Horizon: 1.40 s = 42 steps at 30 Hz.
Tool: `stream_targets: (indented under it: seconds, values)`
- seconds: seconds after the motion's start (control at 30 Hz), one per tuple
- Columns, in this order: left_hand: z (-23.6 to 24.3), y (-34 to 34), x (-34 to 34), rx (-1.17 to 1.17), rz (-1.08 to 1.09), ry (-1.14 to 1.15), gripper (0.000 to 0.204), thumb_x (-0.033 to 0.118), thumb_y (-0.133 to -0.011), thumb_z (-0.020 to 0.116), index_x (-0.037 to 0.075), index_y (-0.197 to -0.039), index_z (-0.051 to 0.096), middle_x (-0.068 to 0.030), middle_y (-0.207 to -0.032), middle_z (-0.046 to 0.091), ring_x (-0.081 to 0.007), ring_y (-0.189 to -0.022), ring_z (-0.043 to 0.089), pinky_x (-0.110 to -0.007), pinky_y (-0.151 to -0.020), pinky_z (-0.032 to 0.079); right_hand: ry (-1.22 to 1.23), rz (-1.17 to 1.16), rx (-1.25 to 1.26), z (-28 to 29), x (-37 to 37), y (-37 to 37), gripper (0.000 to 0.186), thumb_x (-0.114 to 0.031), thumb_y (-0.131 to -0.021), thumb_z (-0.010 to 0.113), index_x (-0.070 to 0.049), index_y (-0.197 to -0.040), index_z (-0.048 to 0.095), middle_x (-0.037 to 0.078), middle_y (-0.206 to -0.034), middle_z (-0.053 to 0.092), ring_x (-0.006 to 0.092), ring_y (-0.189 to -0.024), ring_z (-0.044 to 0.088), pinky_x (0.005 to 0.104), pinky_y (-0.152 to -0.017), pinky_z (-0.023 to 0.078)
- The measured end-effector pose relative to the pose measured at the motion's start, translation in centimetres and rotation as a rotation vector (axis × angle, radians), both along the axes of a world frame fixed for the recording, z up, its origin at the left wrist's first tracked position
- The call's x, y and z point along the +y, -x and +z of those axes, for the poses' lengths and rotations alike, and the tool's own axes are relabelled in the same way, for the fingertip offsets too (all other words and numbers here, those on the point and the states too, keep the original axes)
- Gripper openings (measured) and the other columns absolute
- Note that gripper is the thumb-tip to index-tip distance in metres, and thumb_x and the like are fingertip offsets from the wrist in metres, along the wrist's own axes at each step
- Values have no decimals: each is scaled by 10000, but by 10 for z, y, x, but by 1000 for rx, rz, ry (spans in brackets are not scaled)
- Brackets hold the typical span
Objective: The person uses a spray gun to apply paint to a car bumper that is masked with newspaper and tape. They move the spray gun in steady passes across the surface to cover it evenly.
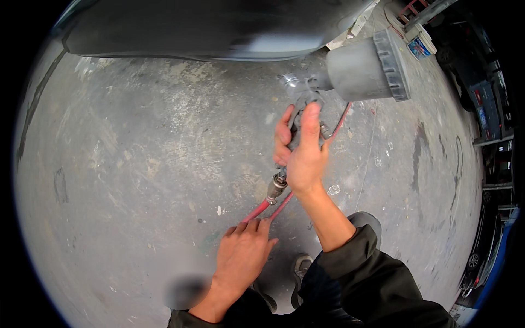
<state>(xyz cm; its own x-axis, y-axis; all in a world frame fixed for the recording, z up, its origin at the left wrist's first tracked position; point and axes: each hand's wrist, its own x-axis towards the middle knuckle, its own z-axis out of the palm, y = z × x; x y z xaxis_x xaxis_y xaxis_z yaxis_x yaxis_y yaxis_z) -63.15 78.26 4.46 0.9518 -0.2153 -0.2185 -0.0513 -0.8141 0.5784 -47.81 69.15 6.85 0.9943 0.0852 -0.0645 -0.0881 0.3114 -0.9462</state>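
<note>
My right hand [308,156] is wrapped round the grip of a spray gun [313,90], its thumb lying along the back. A large grey paint cup [358,70] with a ribbed lid juts out from the gun to the right, and the metal nozzle points left. From a metal coupling [276,188] under the grip runs a red air hose [257,211]. Lower down, my left hand [244,252] is closed over the hose, back of the hand up; the undersides of its fingers are hidden. Another stretch of red hose passes behind my right hand.
A dark, glossy car body panel [191,33] spans the top, just beyond the gun. At the upper right stands a white bucket [421,45]. Parked vehicles [484,104] line the far right. My shoes [301,268] stand on the stained concrete floor [136,164].
</note>
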Motion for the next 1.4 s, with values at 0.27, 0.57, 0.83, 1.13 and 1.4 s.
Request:
stream_targets:
  seconds: [0.27, 0.57, 0.83, 1.13, 1.4]
  values:
    - [1, 1, -2, 22, -14, -17, 397, 234, -833, 705, 20, -1147, 592, -144, -994, 677, -306, -886, 651, -395, -766, 521, -40, -13, 60, -9, -14, -9, 534, -609, -946, 487, -82, -869, 518, -20, -623, 447, 63, -436, 355, 234, -398, 279]
    - [0, 7, -3, -12, -16, -58, 343, 254, -851, 679, 22, -1090, 596, -115, -942, 663, -293, -908, 651, -386, -770, 526, 25, -412, -116, -7, -64, -30, 579, -605, -972, 412, -45, -1014, 553, 32, -777, 547, 83, -427, 328, 246, -385, 250]
    - [-15, 9, -18, -134, 20, -73, 219, 160, -809, 645, 27, -980, 615, -112, -874, 668, -259, -849, 667, -367, -730, 523, -39, -201, -123, -5, -65, 19, 584, -583, -993, 361, -39, -1065, 561, 52, -832, 561, 56, -393, 279, 220, -355, 184]
    - [-3, -10, -38, -161, 81, 4, 163, 138, -847, 581, 85, -957, 688, -76, -895, 701, -236, -855, 681, -414, -749, 506, -43, 15, -130, 1, -47, 53, 535, -537, -1015, 338, -56, -1109, 552, 32, -866, 566, 50, -387, 271, 199, -323, 184]
    - [2, -22, -44, -228, 110, 17, 152, 132, -815, 615, 68, -912, 713, -79, -853, 710, -218, -842, 683, -385, -718, 497, 104, -182, -175, 15, -30, 53, 492, -529, -1002, 376, -70, -1044, 547, 15, -847, 566, 43, -375, 254, 194, -311, 172]
